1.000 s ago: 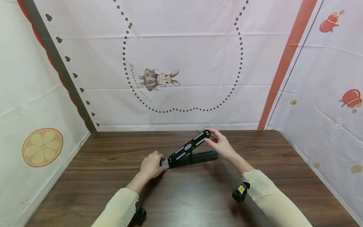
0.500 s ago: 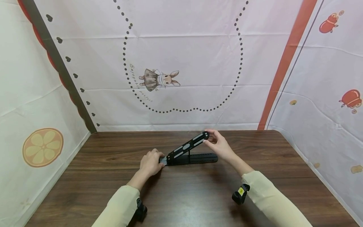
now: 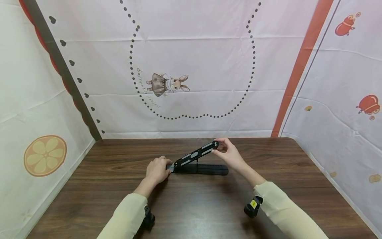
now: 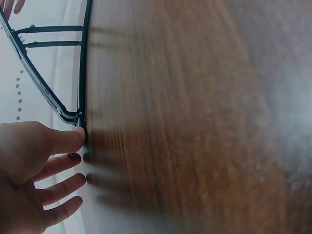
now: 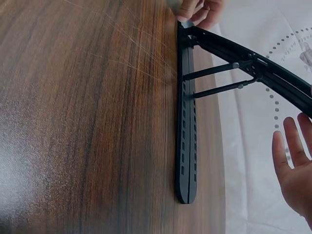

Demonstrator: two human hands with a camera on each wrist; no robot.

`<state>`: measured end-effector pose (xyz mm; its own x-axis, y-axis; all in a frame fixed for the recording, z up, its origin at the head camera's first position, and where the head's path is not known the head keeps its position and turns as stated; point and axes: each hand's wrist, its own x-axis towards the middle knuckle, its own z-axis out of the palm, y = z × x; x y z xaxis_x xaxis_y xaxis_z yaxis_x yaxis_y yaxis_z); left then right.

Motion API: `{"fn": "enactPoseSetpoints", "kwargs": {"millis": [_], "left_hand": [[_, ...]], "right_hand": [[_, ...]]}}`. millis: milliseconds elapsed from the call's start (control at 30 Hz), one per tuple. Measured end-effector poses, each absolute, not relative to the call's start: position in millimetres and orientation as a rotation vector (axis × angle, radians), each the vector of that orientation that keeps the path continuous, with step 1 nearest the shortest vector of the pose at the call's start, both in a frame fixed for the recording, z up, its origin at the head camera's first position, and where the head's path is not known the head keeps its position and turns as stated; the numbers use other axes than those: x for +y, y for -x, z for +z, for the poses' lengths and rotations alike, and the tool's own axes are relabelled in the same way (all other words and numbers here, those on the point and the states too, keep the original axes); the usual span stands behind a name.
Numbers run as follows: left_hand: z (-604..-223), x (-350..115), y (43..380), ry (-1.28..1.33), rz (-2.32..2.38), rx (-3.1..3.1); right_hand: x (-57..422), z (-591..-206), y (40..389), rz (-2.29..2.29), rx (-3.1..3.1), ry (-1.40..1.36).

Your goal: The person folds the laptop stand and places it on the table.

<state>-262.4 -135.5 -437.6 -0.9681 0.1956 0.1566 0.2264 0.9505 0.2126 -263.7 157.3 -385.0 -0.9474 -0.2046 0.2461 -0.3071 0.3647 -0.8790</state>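
Note:
A black folding laptop stand (image 3: 194, 155) with grey pads lies in front of me, its upper arm raised at a slant over the slotted base bar (image 3: 210, 169). Two thin support struts (image 5: 219, 80) link arm and base in the right wrist view. My left hand (image 3: 156, 170) pinches the grey hinge end between thumb and index finger, the other fingers spread in the left wrist view. At the raised tip, my right hand (image 3: 230, 154) grips the arm between thumb and fingers. That grip is partly cut off in the right wrist view.
The stand rests on a brown wood-grain table (image 3: 191, 205). A white printed cloth (image 3: 209, 66) hangs behind the table's back edge and along both sides. Black wrist cameras (image 3: 253, 206) sit at both sleeves.
The raised arm has tilted lower toward the base bar, and my right hand has come down slightly with it. The hinge end and my left hand have shifted a little left and away.

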Motion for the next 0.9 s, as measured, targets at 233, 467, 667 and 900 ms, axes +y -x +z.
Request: {"fn": "enactPoseSetpoints", "kwargs": {"millis": [233,467,667,900], "left_hand": [[-440,-139,266,0.292,-0.348,-2.949],[-442,-141,269,0.284,-0.304,-2.932],[-440,-140,271,0.290,-0.241,-2.955],[-440,-140,275,0.292,-0.207,-2.945]], "right_hand": [[152,-381,259,1.662,-2.548,-0.425],[144,-360,239,1.664,-2.562,-0.416],[138,-349,228,1.642,-2.577,-0.395],[136,-350,227,1.636,-2.572,-0.407]]}}
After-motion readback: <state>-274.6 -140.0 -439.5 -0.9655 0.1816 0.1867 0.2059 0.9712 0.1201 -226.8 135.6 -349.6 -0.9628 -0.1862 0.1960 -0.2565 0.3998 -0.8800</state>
